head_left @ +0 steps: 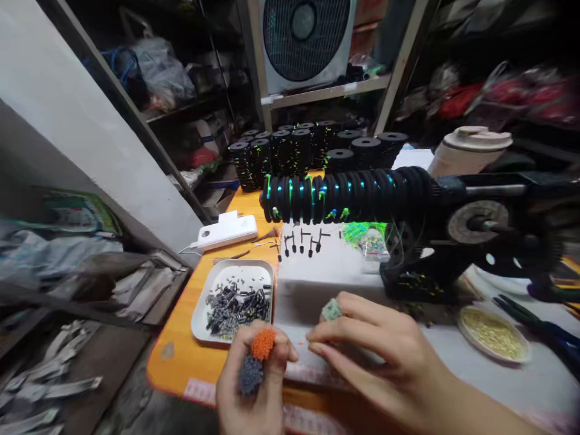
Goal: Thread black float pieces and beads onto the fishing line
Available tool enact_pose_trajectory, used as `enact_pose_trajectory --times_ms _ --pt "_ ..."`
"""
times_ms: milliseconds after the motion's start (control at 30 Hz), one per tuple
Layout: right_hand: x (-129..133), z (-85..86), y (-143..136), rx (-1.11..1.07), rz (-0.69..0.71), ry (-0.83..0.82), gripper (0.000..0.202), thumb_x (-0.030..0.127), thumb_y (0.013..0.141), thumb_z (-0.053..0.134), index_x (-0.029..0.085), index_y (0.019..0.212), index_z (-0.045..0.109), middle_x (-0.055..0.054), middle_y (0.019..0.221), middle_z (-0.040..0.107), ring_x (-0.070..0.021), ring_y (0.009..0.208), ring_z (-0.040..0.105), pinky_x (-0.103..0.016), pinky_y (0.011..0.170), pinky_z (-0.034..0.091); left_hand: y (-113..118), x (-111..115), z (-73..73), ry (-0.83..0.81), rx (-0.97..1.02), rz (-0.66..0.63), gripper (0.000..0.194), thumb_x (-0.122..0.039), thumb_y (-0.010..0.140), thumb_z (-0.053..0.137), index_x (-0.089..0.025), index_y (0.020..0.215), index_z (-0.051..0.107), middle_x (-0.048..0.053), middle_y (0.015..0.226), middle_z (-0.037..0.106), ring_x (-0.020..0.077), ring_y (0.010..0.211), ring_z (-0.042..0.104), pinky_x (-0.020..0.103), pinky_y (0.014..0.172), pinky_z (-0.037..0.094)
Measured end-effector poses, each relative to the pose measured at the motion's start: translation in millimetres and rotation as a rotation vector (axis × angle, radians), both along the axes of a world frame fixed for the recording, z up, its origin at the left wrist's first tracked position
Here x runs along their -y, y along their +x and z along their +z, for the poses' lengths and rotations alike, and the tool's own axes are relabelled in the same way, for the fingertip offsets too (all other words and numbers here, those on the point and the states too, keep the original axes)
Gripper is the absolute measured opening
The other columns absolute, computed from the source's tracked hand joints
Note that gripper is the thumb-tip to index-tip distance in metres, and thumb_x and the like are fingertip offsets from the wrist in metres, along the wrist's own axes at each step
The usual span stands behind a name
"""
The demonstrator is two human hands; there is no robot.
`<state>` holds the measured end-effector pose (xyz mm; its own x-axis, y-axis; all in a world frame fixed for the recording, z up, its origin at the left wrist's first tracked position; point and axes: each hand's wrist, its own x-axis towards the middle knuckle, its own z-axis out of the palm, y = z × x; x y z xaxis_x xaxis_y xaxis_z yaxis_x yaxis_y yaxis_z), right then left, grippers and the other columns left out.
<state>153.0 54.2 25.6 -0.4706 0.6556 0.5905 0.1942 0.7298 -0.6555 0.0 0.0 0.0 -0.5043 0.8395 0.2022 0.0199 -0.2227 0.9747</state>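
While the left hand (272,386) holds an orange bunch (263,344) and grey bunch (251,375), the right hand (376,350) narrows its fingertips (316,348); contents indeterminable.

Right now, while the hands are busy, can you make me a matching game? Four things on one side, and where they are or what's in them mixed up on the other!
Things:
1. orange cluster
2. pale green piece
3. fan
4. white tray

Matches:
A. on the shelf at the back
B. in the left hand
C. has small dark pieces in it
D. at the right hand

Right pairs: 1-B, 2-D, 3-A, 4-C.
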Motion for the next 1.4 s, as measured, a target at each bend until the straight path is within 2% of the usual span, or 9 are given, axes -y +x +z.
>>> enact_pose_trajectory --times_ms 467,733,867,933,1033,1133,1200,1333,1400 --pt "1 3.0 -1 -0.008 -0.013 -0.011 0.016 0.003 0.088 0.062 0.010 0.084 0.075 -0.002 0.067 0.058 -0.0114 0.061 0.053 -0.022 0.053 0.039 1 0 -2.5 0.060 -0.029 -0.018 0.028 -0.040 0.091 0.069 -0.024 0.070 0.061 -0.004 0.067 0.059 0.0120 0.065 0.053 0.019 0.065 0.042" --pt "1 -0.7 1 -0.038 -0.040 -0.125 0.013 0.011 0.092 0.066 0.015 0.090 0.078 -0.002 0.067 0.064 -0.0123 0.059 0.057 -0.022 0.052 0.043 7 1 -7.4 0.084 -0.151 0.018 0.023 -0.039 0.090 0.070 -0.024 0.073 0.065 -0.004 0.072 0.063 0.0129 0.072 0.057 0.020 0.073 0.043" --pt "4 0.2 -1 -0.060 -0.037 -0.141 0.013 0.008 0.089 0.065 0.016 0.084 0.075 0.000 0.067 0.062 -0.0107 0.060 0.057 -0.020 0.054 0.043 10 1 -11.7 0.098 -0.185 0.016 0.022 -0.038 0.091 0.069 -0.025 0.075 0.064 -0.005 0.073 0.063 0.0123 0.073 0.056 0.019 0.072 0.043" --pt "4 1.6 -2 -0.041 -0.038 -0.111 0.014 0.005 0.086 0.063 0.015 0.079 0.071 0.000 0.067 0.058 -0.0098 0.060 0.055 -0.020 0.053 0.041 5 0 -12.8 0.129 -0.242 0.034 0.021 -0.037 0.092 0.067 -0.024 0.076 0.063 -0.004 0.072 0.062 0.0126 0.071 0.056 0.020 0.071 0.044" --pt "2 3.1 -1 -0.018 -0.057 0.018 0.015 0.003 0.085 0.060 0.014 0.078 0.066 0.001 0.068 0.054 -0.0103 0.062 0.051 -0.021 0.055 0.039 -12 0 -11.7 0.175 -0.388 0.143 0.015 -0.025 0.093 0.065 -0.024 0.078 0.064 -0.004 0.073 0.065 0.0130 0.070 0.059 0.021 0.072 0.047" --pt "0 4.4 2 -0.004 -0.067 0.093 0.014 0.003 0.088 0.057 0.014 0.083 0.066 -0.001 0.072 0.055 -0.0110 0.066 0.052 -0.021 0.058 0.040 -32 1 -8.8 0.130 -0.540 0.234 0.014 -0.013 0.089 0.064 -0.026 0.084 0.065 -0.006 0.076 0.068 0.0126 0.070 0.063 0.020 0.073 0.048" --pt "-1 5.3 5 0.000 -0.064 0.071 0.014 0.003 0.089 0.056 0.015 0.086 0.064 -0.001 0.074 0.056 -0.0112 0.067 0.052 -0.021 0.059 0.041 -40 1 -8.0 0.032 -0.597 0.117 0.015 -0.014 0.089 0.063 -0.028 0.087 0.066 -0.005 0.078 0.068 0.0138 0.071 0.064 0.021 0.070 0.048" --pt "1 6.6 8 0.001 -0.025 -0.024 0.013 0.006 0.089 0.055 0.017 0.085 0.059 0.001 0.073 0.055 -0.0110 0.065 0.050 -0.021 0.058 0.041 -43 -2 -12.1 -0.116 -0.694 -0.362 0.024 -0.017 0.094 0.050 -0.028 0.100 0.071 0.004 0.097 0.070 0.0217 0.087 0.067 0.030 0.077 0.050" --pt "2 7.0 8 0.012 -0.031 -0.049 0.011 0.008 0.088 0.057 0.018 0.085 0.061 0.001 0.073 0.053 -0.0114 0.066 0.051 -0.022 0.059 0.041 -41 -3 -13.6 -0.161 -0.705 -0.427 0.029 -0.018 0.094 0.050 -0.028 0.113 0.070 0.008 0.111 0.067 0.0245 0.097 0.066 0.035 0.085 0.049"
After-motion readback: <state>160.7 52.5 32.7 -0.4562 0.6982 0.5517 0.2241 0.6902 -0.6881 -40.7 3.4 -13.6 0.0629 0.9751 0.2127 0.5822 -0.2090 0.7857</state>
